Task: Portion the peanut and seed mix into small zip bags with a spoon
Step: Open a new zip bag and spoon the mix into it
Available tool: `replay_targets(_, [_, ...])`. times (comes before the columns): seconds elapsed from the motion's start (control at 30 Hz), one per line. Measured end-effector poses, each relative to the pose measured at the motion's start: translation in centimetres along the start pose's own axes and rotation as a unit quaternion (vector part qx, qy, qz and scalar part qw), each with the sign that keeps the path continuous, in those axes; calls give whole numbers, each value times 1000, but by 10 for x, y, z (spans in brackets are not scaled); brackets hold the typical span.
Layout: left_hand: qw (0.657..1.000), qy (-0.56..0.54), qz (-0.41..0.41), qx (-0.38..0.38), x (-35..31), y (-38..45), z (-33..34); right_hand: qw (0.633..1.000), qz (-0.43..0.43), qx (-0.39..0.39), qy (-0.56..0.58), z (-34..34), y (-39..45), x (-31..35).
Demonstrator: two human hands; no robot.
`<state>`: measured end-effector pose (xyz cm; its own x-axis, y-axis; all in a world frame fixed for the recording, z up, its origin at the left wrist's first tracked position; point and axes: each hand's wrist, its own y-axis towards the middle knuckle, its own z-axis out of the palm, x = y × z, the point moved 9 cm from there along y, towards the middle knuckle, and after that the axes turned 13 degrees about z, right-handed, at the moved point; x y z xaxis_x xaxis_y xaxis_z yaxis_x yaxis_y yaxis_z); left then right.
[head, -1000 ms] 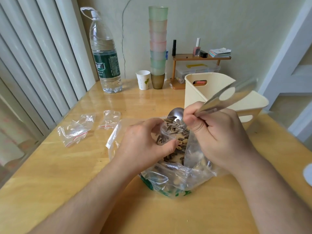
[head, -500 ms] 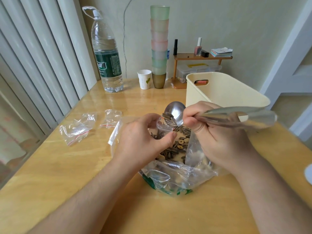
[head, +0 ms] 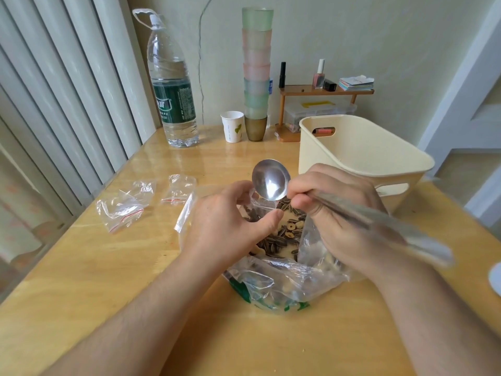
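Note:
A large clear plastic bag (head: 282, 283) of sunflower seeds and peanuts (head: 279, 241) lies open on the wooden table (head: 113, 280). My left hand (head: 225, 226) holds a small zip bag (head: 264, 206) upright over it, seeds showing inside. My right hand (head: 336, 213) grips a metal spoon (head: 271, 179) near its bowl. The bowl is tipped up on edge above the small bag's mouth and looks empty. Two spare small zip bags (head: 124, 204) lie flat to the left.
A cream plastic basket (head: 360, 158) stands just behind my right hand. At the back stand a big water bottle (head: 170, 88), a paper cup (head: 231, 126), a tall stack of tumblers (head: 257, 69) and a small wooden shelf (head: 325, 90). A white object (head: 496, 278) sits at the right edge.
The spoon, heaped with seeds a second ago, has tilted up and emptied into the small bag. Its handle swung down from upper right to lower right.

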<state>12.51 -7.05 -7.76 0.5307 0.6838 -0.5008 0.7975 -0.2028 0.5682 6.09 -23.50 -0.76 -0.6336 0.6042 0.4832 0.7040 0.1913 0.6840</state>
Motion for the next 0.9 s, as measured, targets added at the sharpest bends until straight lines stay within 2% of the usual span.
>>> replay_targets(0.2, [996, -66, -57, -35, 17, 2, -11, 989, 118, -82, 34, -18, 0, -32])
replay_targets(0.47, [985, -110, -117, -56, 45, 3, -14, 957, 269, 59, -91, 13, -7, -57])
replay_targets(0.63, [979, -145, -136, -44, 56, 3, -4, 948, 296, 78, -91, 21, -9, -66])
replay_targets(0.8, [950, -238, -200, -30, 67, 0, 9, 945, 312, 78, -50, 30, -12, -71])
replay_targets(0.9, [942, -251, -222, -21, 69, -2, 11, 944, 318, 76, -33, 35, -13, -71])
